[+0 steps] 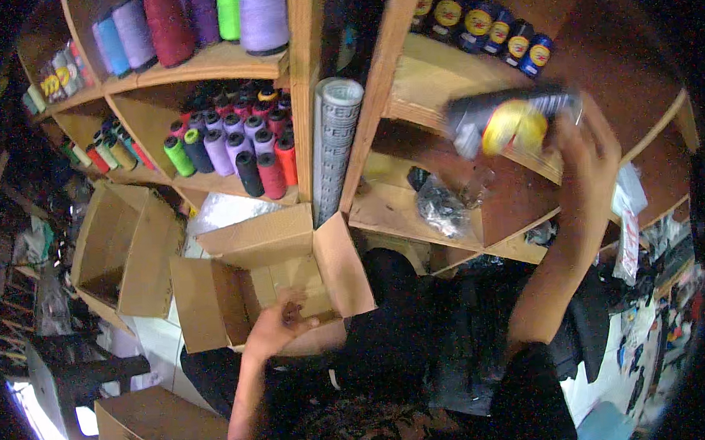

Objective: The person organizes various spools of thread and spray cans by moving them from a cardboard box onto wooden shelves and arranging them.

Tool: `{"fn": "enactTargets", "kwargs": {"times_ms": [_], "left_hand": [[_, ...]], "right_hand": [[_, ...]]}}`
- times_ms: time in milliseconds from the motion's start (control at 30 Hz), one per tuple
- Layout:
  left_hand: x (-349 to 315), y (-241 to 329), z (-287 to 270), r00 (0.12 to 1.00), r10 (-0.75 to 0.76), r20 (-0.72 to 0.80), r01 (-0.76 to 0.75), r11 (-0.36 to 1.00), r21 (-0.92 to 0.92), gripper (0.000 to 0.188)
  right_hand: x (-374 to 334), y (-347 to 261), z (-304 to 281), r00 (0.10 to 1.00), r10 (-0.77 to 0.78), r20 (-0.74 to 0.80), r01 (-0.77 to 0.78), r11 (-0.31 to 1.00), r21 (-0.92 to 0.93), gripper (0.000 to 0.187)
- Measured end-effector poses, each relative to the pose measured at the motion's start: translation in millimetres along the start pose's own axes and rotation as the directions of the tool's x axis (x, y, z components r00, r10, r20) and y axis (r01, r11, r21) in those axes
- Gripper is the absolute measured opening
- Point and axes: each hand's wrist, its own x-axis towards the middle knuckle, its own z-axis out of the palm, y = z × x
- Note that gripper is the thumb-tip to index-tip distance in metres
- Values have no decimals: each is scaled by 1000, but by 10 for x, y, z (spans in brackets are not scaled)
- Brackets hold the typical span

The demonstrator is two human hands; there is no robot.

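In front of the shelves my right hand (589,139), blurred by motion, is closed on the end of a dark cylinder with a round yellow label (514,126). The cylinder is tilted nearly sideways, and its exact kind is smeared. My left hand (282,325) rests by the near edge of an open cardboard box (343,267), thumb and fingers apart, with nothing seen in it. The box's flaps stand spread, and its bare bottom shows in part. On the upper right shelf stands a row of similar dark cylinders with yellow labels (477,22).
Wooden shelves (243,66) at the left hold thread cones (231,139) in many colours. A grey printed roll (338,150) stands between the shelf units. Clear plastic bags (442,204) lie on a lower right shelf. Another open carton (125,246) stands left, beside a dark stool (84,373).
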Motion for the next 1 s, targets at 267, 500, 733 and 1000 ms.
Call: {"fn": "enactTargets", "kwargs": {"times_ms": [267,500,733,1000], "left_hand": [[-153,-1463,363,984,-32,174,-114,641,760,50],[-194,-1317,383,983,-132,129,-35,554,831,27],[-91,-1402,474,996,-59,62,-28,455,890,20],[-134,-1323,466,998,-58,0,28,494,869,16]], "right_hand": [[1939,625,-102,961,171,219,90,556,-826,69],[2115,1009,256,943,156,293,59,790,-611,56],[1865,858,262,938,217,270,-39,840,-541,45],[2060,1218,343,913,269,308,-44,814,-580,43]]}}
